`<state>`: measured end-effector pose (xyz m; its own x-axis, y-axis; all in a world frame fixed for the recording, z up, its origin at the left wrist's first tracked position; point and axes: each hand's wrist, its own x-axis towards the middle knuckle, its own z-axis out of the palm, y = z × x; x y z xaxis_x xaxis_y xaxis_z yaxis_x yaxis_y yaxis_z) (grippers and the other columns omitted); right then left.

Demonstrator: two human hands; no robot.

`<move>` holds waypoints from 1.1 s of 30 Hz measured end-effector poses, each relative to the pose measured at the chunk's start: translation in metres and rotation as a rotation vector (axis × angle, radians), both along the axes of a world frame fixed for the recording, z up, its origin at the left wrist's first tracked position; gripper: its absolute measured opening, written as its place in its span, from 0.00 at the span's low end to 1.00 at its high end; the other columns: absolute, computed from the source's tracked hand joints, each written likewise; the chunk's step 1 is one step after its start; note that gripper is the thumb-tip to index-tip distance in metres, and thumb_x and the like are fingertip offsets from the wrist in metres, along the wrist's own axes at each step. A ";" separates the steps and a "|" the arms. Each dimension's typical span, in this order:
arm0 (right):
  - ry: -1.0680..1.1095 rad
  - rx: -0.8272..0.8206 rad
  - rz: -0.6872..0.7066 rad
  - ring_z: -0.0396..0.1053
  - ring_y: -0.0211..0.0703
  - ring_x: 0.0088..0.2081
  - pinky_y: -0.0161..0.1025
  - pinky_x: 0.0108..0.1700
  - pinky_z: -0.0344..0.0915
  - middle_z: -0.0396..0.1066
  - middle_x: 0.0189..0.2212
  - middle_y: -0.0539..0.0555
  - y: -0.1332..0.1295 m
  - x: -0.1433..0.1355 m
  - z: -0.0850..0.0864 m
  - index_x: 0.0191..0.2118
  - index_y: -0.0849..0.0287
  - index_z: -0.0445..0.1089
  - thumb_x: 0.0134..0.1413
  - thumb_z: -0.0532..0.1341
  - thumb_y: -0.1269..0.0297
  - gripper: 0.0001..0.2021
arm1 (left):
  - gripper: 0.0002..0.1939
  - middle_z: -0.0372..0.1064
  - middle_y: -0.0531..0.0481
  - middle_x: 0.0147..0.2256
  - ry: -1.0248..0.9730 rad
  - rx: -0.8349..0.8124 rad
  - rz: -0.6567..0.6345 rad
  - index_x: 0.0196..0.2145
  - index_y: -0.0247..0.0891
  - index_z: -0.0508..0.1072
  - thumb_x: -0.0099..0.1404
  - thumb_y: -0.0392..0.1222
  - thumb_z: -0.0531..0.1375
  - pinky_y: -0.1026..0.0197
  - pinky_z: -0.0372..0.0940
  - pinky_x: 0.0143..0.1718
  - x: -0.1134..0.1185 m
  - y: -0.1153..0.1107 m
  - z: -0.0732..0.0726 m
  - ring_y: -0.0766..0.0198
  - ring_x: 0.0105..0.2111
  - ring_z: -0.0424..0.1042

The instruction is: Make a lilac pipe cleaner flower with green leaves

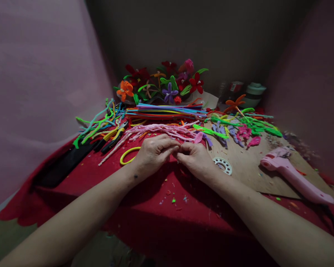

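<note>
Over the middle of the red cloth, my left hand (155, 151) and my right hand (195, 157) meet fingertip to fingertip. Both are closed in a pinch, and whatever lies between the fingers is too small or hidden to make out. A pink petal-shaped loop (198, 138) shows just behind my right hand; whether it is held or lies on the table I cannot tell. Pale pink pipe cleaners (156, 128) spread behind both hands. A yellow ring (125, 155) is beside my left hand, and a white disc with holes (223, 165) sits by my right wrist.
A pink glue gun (295, 176) rests on a wooden board (245, 178) at right. Pliers (118, 135) lie at left near a black case (66, 167). Bundled pipe cleaners (167, 111), fuzzy flowers (169, 92) and a lidded cup (254, 94) stand behind.
</note>
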<state>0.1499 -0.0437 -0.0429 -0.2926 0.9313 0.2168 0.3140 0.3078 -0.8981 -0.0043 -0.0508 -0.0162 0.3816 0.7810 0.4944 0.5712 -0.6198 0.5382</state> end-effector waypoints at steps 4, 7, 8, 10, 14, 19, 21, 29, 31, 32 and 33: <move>-0.002 -0.008 0.006 0.57 0.33 0.20 0.33 0.27 0.55 0.61 0.15 0.46 0.000 0.001 0.000 0.20 0.60 0.67 0.46 0.57 0.69 0.08 | 0.09 0.70 0.50 0.26 -0.090 -0.062 0.057 0.36 0.37 0.76 0.61 0.36 0.56 0.65 0.63 0.29 0.001 -0.002 0.002 0.67 0.26 0.68; 0.020 -0.002 0.005 0.59 0.34 0.22 0.33 0.28 0.56 0.64 0.17 0.47 0.001 0.000 0.000 0.21 0.61 0.69 0.46 0.57 0.70 0.07 | 0.08 0.70 0.52 0.26 -0.184 -0.149 0.094 0.35 0.36 0.75 0.61 0.37 0.57 0.67 0.62 0.26 0.003 -0.003 0.003 0.69 0.23 0.66; 0.031 0.003 0.002 0.60 0.34 0.23 0.33 0.28 0.57 0.65 0.18 0.48 0.001 0.000 0.000 0.22 0.61 0.69 0.46 0.57 0.70 0.07 | 0.07 0.70 0.52 0.26 -0.208 -0.177 0.089 0.34 0.35 0.74 0.60 0.37 0.57 0.67 0.62 0.26 0.003 -0.003 0.003 0.70 0.23 0.66; 0.046 0.011 -0.006 0.61 0.35 0.23 0.34 0.29 0.57 0.67 0.20 0.49 0.001 0.000 0.000 0.23 0.62 0.70 0.46 0.57 0.71 0.07 | 0.06 0.69 0.52 0.25 -0.216 -0.204 0.060 0.32 0.35 0.74 0.60 0.37 0.58 0.67 0.62 0.26 0.004 -0.003 0.003 0.70 0.23 0.65; 0.036 0.023 -0.003 0.61 0.35 0.23 0.34 0.28 0.57 0.68 0.19 0.49 0.002 0.000 -0.002 0.24 0.62 0.72 0.46 0.57 0.71 0.07 | 0.04 0.69 0.51 0.26 -0.150 -0.163 0.025 0.30 0.34 0.73 0.59 0.35 0.58 0.67 0.62 0.28 0.006 -0.004 0.002 0.70 0.25 0.65; 0.022 0.017 -0.006 0.64 0.36 0.24 0.34 0.30 0.59 0.69 0.20 0.49 0.002 0.000 -0.003 0.23 0.61 0.72 0.46 0.57 0.71 0.07 | 0.05 0.69 0.51 0.27 -0.215 -0.138 0.054 0.33 0.35 0.72 0.60 0.37 0.58 0.67 0.62 0.27 0.005 -0.005 0.002 0.70 0.24 0.65; 0.003 0.024 -0.009 0.64 0.36 0.25 0.34 0.30 0.59 0.70 0.20 0.50 0.002 0.000 -0.003 0.24 0.61 0.72 0.46 0.57 0.71 0.07 | 0.04 0.69 0.51 0.27 -0.162 -0.115 0.046 0.31 0.35 0.72 0.60 0.37 0.58 0.67 0.62 0.27 0.005 -0.004 0.001 0.69 0.25 0.66; -0.053 0.046 -0.013 0.62 0.35 0.24 0.34 0.28 0.57 0.68 0.20 0.50 0.001 -0.001 -0.001 0.24 0.62 0.72 0.46 0.56 0.73 0.08 | 0.04 0.68 0.52 0.27 -0.104 -0.015 0.032 0.32 0.36 0.71 0.59 0.33 0.57 0.67 0.62 0.29 0.005 -0.003 -0.002 0.69 0.26 0.66; -0.065 0.053 -0.012 0.62 0.35 0.24 0.34 0.29 0.57 0.69 0.20 0.50 0.002 -0.001 -0.001 0.24 0.62 0.72 0.45 0.56 0.74 0.08 | 0.04 0.68 0.52 0.26 -0.033 0.036 0.014 0.30 0.36 0.71 0.58 0.32 0.57 0.67 0.62 0.31 0.005 -0.003 -0.001 0.69 0.27 0.66; -0.072 0.057 -0.011 0.63 0.35 0.24 0.34 0.29 0.57 0.69 0.20 0.50 0.002 -0.001 -0.001 0.24 0.62 0.72 0.45 0.56 0.74 0.08 | 0.04 0.68 0.51 0.26 0.005 0.059 0.003 0.29 0.36 0.71 0.58 0.31 0.57 0.66 0.62 0.32 0.005 -0.003 -0.001 0.68 0.28 0.67; -0.077 0.058 -0.010 0.63 0.36 0.24 0.34 0.29 0.57 0.69 0.21 0.50 0.002 0.000 -0.001 0.25 0.62 0.72 0.44 0.56 0.75 0.08 | 0.05 0.69 0.51 0.26 0.032 0.077 -0.004 0.29 0.35 0.71 0.58 0.31 0.57 0.66 0.62 0.32 0.004 -0.003 0.000 0.68 0.28 0.67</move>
